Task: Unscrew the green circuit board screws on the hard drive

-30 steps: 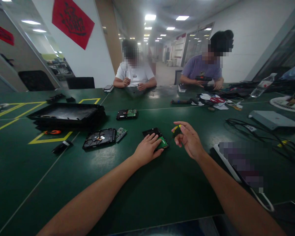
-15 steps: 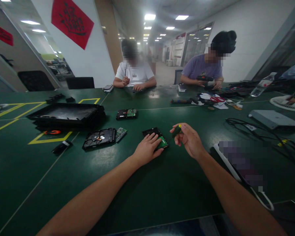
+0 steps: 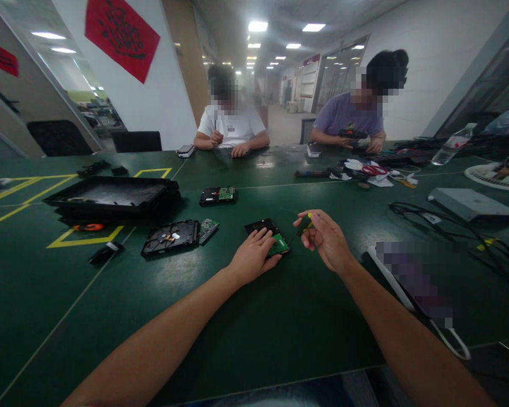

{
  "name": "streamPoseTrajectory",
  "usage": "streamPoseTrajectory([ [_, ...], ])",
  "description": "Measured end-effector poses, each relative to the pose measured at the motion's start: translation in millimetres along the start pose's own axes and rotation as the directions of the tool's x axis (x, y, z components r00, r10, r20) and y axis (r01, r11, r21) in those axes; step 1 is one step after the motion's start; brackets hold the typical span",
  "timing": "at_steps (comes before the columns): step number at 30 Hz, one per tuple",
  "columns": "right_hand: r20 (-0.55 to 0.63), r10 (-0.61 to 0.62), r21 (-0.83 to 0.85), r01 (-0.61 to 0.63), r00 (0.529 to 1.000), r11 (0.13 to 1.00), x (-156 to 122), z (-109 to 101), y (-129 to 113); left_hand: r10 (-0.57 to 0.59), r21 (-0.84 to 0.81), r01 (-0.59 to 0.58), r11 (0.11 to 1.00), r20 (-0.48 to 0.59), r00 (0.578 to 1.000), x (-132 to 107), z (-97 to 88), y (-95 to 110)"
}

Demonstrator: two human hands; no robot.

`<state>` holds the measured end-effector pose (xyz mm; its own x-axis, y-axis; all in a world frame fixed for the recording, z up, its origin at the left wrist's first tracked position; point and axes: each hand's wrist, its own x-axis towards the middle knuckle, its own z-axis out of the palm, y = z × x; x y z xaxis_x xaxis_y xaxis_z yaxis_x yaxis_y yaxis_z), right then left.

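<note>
My left hand [image 3: 252, 257] lies flat with fingers stretched out on a small black hard drive [image 3: 263, 228] whose green circuit board [image 3: 279, 246] shows beside my fingers. It rests on the green table [image 3: 220, 339]. My right hand [image 3: 326, 240] hovers just right of the drive, fingers pinched round a dark screwdriver handle with a yellow tip [image 3: 305, 222], tilted down toward the drive.
An opened hard drive [image 3: 169, 236], a loose circuit board [image 3: 208, 228] and another drive [image 3: 218, 195] lie to the left. A stack of black trays [image 3: 110, 195] stands further left. Two people sit across the table. Cables [image 3: 449, 226], a grey box [image 3: 470, 203] and tools lie right.
My right hand closed its fingers round the screwdriver handle and drew slightly nearer the drive. My left hand stayed on the drive.
</note>
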<state>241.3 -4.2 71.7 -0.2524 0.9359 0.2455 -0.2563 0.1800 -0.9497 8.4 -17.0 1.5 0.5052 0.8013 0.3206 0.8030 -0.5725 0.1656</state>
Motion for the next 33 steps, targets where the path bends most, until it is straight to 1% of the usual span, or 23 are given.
streamPoseTrajectory([
  [5,-0.01,-0.002,-0.042,0.001,1.0,0.999,0.1,-0.6,-1.0,0.007,0.015,-0.007,1.0,0.003,1.0,-0.1,0.7,-0.5],
  [11,0.028,0.007,-0.002,-0.007,1.0,1.0,-0.4,-0.1,-1.4,0.008,0.005,-0.008,1.0,-0.003,1.0,-0.4,0.9,-1.3],
  [17,-0.013,0.01,-0.047,-0.011,1.0,0.999,-1.1,0.3,-1.4,0.01,0.005,-0.009,1.0,-0.008,1.0,-0.3,2.2,-1.8],
  [20,-0.006,0.007,-0.048,-0.008,1.0,0.999,-0.2,0.0,-1.1,0.014,-0.002,-0.014,1.0,-0.012,1.0,-0.2,2.4,-2.1],
  [26,0.023,0.003,0.012,-0.004,1.0,1.0,1.3,-0.6,1.0,0.02,0.016,-0.02,1.0,-0.001,1.0,-0.2,0.7,-0.7],
  [33,-0.007,-0.002,-0.036,0.002,1.0,0.999,0.5,-0.4,-0.9,0.005,-0.01,-0.005,1.0,-0.013,1.0,0.0,1.7,-0.7],
])
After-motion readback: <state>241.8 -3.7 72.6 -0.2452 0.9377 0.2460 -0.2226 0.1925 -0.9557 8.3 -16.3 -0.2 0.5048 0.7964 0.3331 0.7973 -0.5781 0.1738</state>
